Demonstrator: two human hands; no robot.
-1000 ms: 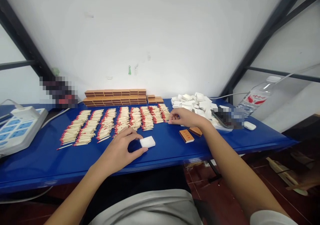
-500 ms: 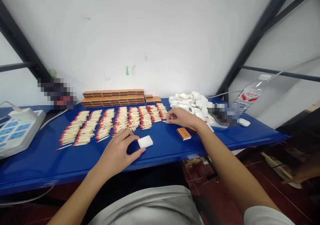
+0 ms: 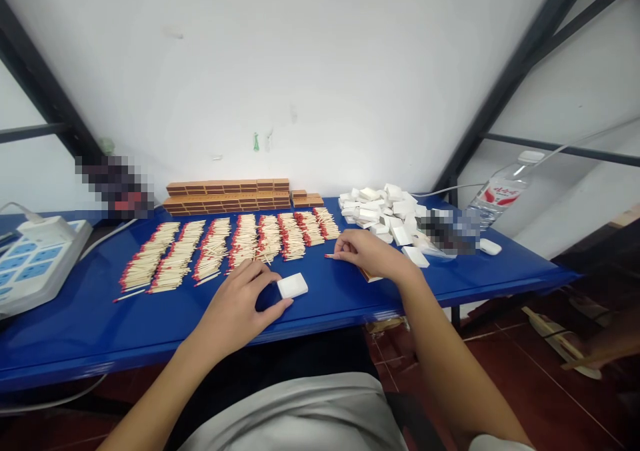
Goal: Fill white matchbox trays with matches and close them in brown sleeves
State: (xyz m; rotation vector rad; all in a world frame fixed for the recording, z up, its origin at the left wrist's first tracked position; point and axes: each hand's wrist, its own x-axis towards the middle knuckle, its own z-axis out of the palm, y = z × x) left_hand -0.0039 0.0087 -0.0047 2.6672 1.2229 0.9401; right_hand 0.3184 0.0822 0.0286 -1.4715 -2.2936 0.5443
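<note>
My left hand (image 3: 240,304) curls round a small white inner matchbox tray (image 3: 293,285) on the blue table (image 3: 75,331), thumb and fingers touching its left side. My right hand (image 3: 367,254) pinches a few red-tipped matches (image 3: 330,256) just off the right end of the rows of matches (image 3: 230,244), low over the table. A brown matchbox sleeve (image 3: 371,277) lies partly hidden under that wrist.
Stacked brown matchboxes (image 3: 230,195) line the wall. A heap of white trays (image 3: 385,212) sits at the right, with a water bottle (image 3: 500,191) and a white mouse (image 3: 489,246) beyond. A power strip (image 3: 30,264) lies at the left.
My right hand has drawn back from the end of the match rows toward me, with matches in its fingers, and now covers the brown sleeves. My left hand stays on the white tray.
</note>
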